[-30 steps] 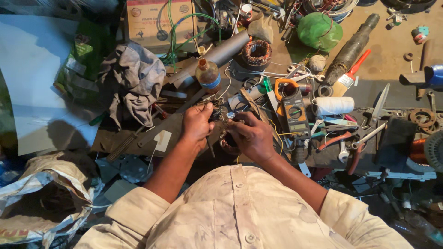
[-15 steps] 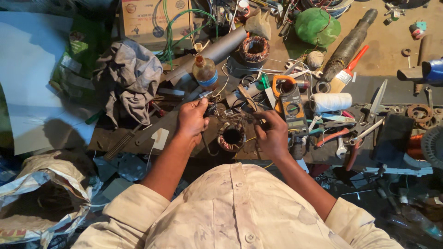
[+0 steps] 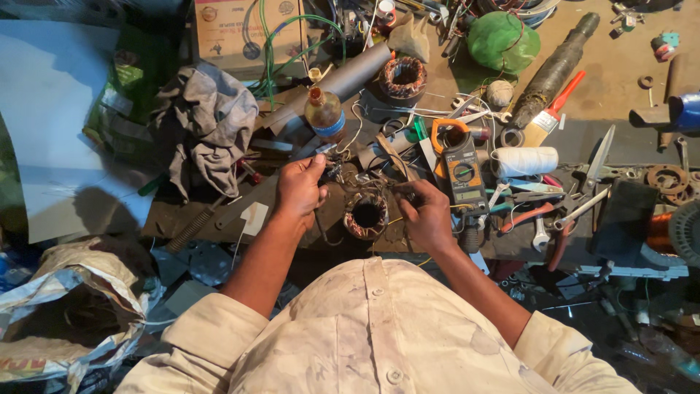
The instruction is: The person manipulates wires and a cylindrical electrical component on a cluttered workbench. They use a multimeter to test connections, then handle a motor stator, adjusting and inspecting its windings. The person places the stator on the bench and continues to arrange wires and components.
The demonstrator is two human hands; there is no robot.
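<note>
Copper-wound coil (image 3: 366, 216), ring-shaped, sits on the tabletop (image 3: 182, 219) right between your hands, close in front of your chest. Thin leads (image 3: 362, 186) run up off it toward both hands.

Left hand (image 3: 299, 191): grip clenched on a small dark wire end or connector, fingertips pinched at the top; what exactly it is, too small to tell. Right hand (image 3: 426, 216): grip clenched too, pinching a lead or a thin tool just right of the coil; cannot tell which.

Judgement on doing this well: keep both pinches close to the wire tips so the leads stay taut but not pulled, since fine winding wire likely kinks or snaps if yanked. Keep the coil flat on the tabletop, don't let it lift or roll with the leads. Work above the ring, not across it, so you don't scrape the windings. Separate the leads before joining; they look tangled between the hands.

Around it: clamp meter (image 3: 462, 175), orange and dark, just right of the right hand, within reach for a check. White thread spool (image 3: 526, 161) and pliers (image 3: 526, 217) with red handles further right. Amber bottle (image 3: 324, 113) with blue band behind the left hand, upright; mind it with your knuckles. Second coil (image 3: 402, 76) further back. Grey rag (image 3: 210, 128) to the left, well apart. Clutter is dense, so keep loose wire ends off the tools.
</note>
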